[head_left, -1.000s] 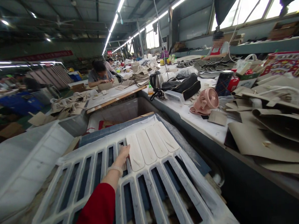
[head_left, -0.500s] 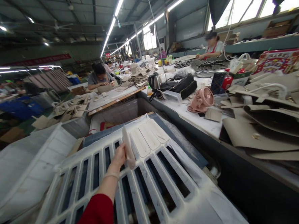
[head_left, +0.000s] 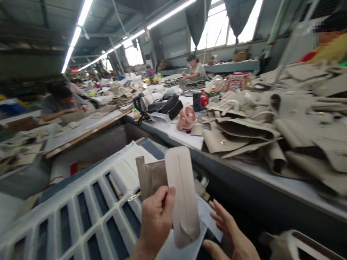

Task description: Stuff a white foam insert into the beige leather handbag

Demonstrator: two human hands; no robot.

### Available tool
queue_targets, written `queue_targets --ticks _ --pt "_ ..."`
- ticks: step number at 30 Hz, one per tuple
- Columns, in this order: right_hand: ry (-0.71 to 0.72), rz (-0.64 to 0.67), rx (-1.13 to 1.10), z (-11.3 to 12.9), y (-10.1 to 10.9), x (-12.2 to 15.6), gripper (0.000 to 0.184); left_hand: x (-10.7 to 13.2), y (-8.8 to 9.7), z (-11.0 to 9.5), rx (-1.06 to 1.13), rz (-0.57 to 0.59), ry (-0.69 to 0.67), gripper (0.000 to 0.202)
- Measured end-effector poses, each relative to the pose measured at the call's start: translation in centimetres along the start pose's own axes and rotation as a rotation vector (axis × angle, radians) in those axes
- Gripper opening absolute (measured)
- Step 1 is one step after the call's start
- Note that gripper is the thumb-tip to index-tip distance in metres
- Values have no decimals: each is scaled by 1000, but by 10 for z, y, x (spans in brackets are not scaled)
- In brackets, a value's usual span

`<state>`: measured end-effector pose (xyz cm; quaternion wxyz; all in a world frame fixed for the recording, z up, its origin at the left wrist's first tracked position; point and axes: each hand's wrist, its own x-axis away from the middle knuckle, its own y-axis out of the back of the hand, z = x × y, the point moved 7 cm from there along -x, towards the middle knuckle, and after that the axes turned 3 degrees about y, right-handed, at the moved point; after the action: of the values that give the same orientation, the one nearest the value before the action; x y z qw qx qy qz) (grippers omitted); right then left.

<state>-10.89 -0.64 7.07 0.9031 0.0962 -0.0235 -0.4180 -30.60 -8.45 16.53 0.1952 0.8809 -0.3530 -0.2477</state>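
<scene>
My left hand (head_left: 157, 217) pinches a pale oblong panel (head_left: 183, 219) with rounded corners and a line down its middle. The panel stands nearly upright, its lower end slightly puckered. Behind it, in the same grip, is a darker taupe leather piece (head_left: 154, 176). A gold zipper pull (head_left: 134, 196) sticks out to the left of that piece. My right hand (head_left: 234, 238) is open, fingers apart, to the lower right of the panel and not touching it. Beneath my left hand lies a white slotted frame (head_left: 80, 239).
Taupe leather bag pieces (head_left: 238, 130) pile up on the right-hand table, near a pink fan (head_left: 186, 118) and a black bag (head_left: 164, 107). A partly made beige bag (head_left: 298, 248) sits at the bottom right. Co-workers sit at tables further back.
My view has turned right. The hand with the oblong panel has come off the slotted frame and closer to me. The taupe piece with the zipper pull and my right hand have come into view.
</scene>
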Motion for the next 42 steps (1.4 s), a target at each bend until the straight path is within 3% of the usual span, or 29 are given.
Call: queue_targets --ticks 2,4,6,8,9,10,13,14,16,20,22,25,35,42 --pt "120 -95 129 29 33 6 84 23 -50 -42 104 149 -77 34" --pt "143 -256 258 52 73 18 82 40 -86 -82 257 290 -121 33" --pt "154 -393 341 69 116 37 80 53 -114 -120 415 520 -168 35" --pt "189 -462 387 80 159 59 81 64 -130 -156 518 721 -272 38" --pt "204 -483 413 82 181 71 81 65 -130 -171 520 705 -349 35" --pt "219 -500 447 83 202 83 81 62 -126 -182 487 587 -433 31" --pt "272 -548 601 80 259 117 81 52 -106 -204 275 44 -598 54" --pt "285 -558 650 77 274 127 82 50 -109 -209 204 -23 -609 63" --pt "307 -575 717 71 296 142 83 43 -131 -214 124 95 -582 77" --pt "346 -577 821 60 314 155 77 46 -195 -207 194 585 -370 64" --pt "376 -569 858 56 316 156 74 53 -215 -202 237 692 -273 45" --pt "387 -558 859 50 319 157 74 61 -228 -199 254 689 -226 23" --pt "417 -511 868 42 319 161 75 69 -228 -201 88 663 -202 17" --pt "332 -381 1014 13 319 158 72 86 -259 -158 51 751 -195 15"
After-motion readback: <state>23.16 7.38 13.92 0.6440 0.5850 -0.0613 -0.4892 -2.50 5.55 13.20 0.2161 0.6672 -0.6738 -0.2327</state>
